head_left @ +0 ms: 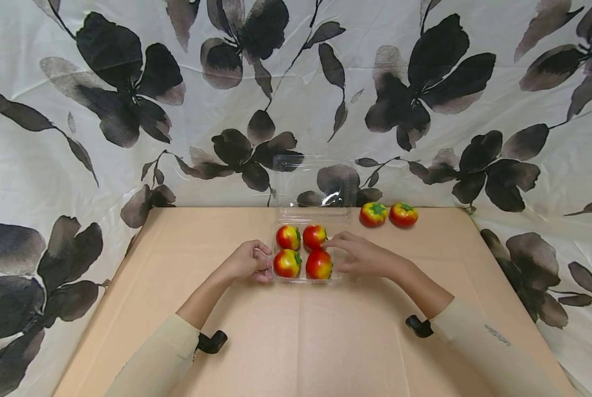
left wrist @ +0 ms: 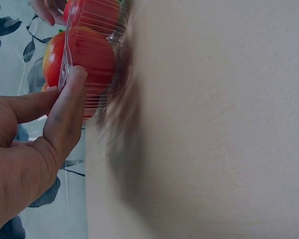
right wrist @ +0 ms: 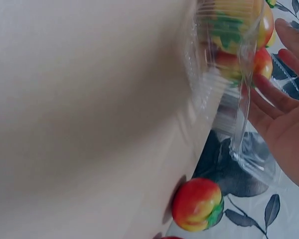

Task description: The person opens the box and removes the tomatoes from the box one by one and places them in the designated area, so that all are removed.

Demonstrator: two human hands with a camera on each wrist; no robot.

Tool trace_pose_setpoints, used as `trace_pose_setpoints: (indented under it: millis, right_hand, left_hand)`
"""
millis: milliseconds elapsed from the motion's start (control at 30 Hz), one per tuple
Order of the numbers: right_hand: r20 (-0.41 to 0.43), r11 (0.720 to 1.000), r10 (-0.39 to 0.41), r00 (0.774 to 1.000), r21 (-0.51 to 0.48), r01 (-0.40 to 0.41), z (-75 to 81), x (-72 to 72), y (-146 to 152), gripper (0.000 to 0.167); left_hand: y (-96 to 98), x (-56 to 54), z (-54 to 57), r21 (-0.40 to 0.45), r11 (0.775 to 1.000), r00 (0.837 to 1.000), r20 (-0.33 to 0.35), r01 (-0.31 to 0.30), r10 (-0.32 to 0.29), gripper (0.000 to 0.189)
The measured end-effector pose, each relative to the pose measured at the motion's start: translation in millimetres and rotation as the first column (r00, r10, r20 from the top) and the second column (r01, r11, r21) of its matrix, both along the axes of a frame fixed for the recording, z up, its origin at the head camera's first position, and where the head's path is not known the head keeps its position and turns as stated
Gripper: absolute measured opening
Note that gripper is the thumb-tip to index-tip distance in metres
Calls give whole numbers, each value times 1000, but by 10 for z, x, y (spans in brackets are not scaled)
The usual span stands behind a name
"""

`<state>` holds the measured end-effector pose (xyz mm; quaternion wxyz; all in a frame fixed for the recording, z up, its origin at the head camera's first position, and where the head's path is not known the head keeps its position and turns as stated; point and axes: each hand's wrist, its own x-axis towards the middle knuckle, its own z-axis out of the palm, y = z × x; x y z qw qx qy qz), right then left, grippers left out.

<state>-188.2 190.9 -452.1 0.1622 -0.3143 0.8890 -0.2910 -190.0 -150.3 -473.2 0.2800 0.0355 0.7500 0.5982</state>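
Observation:
A clear plastic clamshell box [head_left: 342, 219] stands on the board with its lid [head_left: 296, 184] raised at the back. Several red-and-yellow, tomato-like fruits with green tops sit inside it in two rows, among them the front left one [head_left: 287, 263] and the front right one [head_left: 319, 264]. My left hand [head_left: 250, 262] pinches the box's left rim between thumb and fingers, plainest in the left wrist view. At the right side, my right hand [head_left: 362, 255] reaches over the rim, fingers extended, fingertips close to the right-hand fruits. Whether they touch a fruit is unclear.
Two more such fruits, one on the left [head_left: 373, 214] and one on the right [head_left: 403, 215], lie at the board's back edge, right of the box. A tan board [head_left: 256, 342] covers the work area. Behind it hangs a white cloth [head_left: 325, 110] with dark flowers.

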Motion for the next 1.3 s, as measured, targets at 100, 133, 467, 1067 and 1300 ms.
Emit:
trace_pose_setpoints:
  millis: [100, 133, 467, 1067, 1300]
  right_hand:
    - [32, 999, 1, 999, 34, -3, -24, 2, -64, 63]
    - [44, 999, 3, 999, 40, -4, -31, 4, -85, 64]
    - [47, 996, 38, 998, 75, -41, -76, -5, -183, 74]
    - [74, 993, 45, 996, 106, -52, -139, -39, -286, 75]
    - [83, 995, 36, 996, 88, -43, -158, -42, -303, 72]
  left_hand:
    - [-10, 15, -4, -6, 1000, 1000, -5, 0, -1, 27]
    - [-12, 22, -6, -10, 1000, 1000, -6, 0, 0, 27]
    - [-14, 38, -14, -17, 1000, 1000, -19, 10, -10, 27]
    - [4, -8, -13, -6, 1000, 1000, -10, 10, -10, 27]
    - [7, 0, -1, -12, 1000, 1000, -9, 4, -4, 27]
